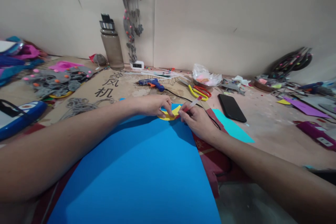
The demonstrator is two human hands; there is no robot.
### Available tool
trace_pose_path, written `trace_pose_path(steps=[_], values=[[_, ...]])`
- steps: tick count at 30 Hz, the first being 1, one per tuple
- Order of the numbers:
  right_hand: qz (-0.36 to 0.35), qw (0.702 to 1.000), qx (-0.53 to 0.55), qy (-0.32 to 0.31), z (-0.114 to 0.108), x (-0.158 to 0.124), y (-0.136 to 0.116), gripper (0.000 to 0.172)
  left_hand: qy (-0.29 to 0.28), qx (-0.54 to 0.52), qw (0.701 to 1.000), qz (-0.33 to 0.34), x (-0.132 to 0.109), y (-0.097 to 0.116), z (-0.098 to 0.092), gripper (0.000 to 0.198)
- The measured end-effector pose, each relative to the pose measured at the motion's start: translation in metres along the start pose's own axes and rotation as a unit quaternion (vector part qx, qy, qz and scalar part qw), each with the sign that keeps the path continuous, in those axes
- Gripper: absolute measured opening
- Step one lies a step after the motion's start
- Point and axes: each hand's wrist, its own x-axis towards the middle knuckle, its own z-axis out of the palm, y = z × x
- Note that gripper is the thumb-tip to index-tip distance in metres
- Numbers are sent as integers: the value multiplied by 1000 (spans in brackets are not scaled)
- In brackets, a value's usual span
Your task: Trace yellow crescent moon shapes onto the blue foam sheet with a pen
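A large blue sheet (141, 168) stretches toward me, and a small yellow crescent-shaped piece (168, 116) lies on its far part. My left hand (154, 105) has curled fingers, with the thumb and fingertips pressing on the yellow piece from the left. In my right hand (195, 119) is a pen (195, 101) with a clear barrel and a red end, pinched between thumb and fingers. The pen's lower end is at the right side of the yellow piece; its exact tip is hard to make out.
Beyond the hands lie a blue glue gun (152, 83) with a black cord and yellow-and-orange-handled scissors (198, 91). A black phone (232, 107) and a turquoise sheet (233, 126) are on the right. A grey bottle (112, 47) stands by the wall; felt pieces (57, 78) lie left.
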Motion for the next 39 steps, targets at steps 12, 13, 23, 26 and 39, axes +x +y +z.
trace_pose_path(steps=[12, 13, 23, 26, 39], values=[[3, 1000, -4, 12, -4, 1, 7, 19, -16, 16, 1000, -19, -1, 6, -4, 31], [3, 1000, -4, 15, -4, 2, 9, 19, -14, 21, 1000, -11, 0, 5, -4, 31], [20, 997, 60, 38, -8, 0, 12, 21, -14, 32, 999, 10, 0, 6, -2, 36], [28, 991, 111, 69, -10, 1, 13, 24, -14, 34, 999, 16, -2, 11, -3, 35], [47, 991, 1, 122, -9, 5, 23, 22, -18, 26, 998, 45, -6, 12, 2, 50]])
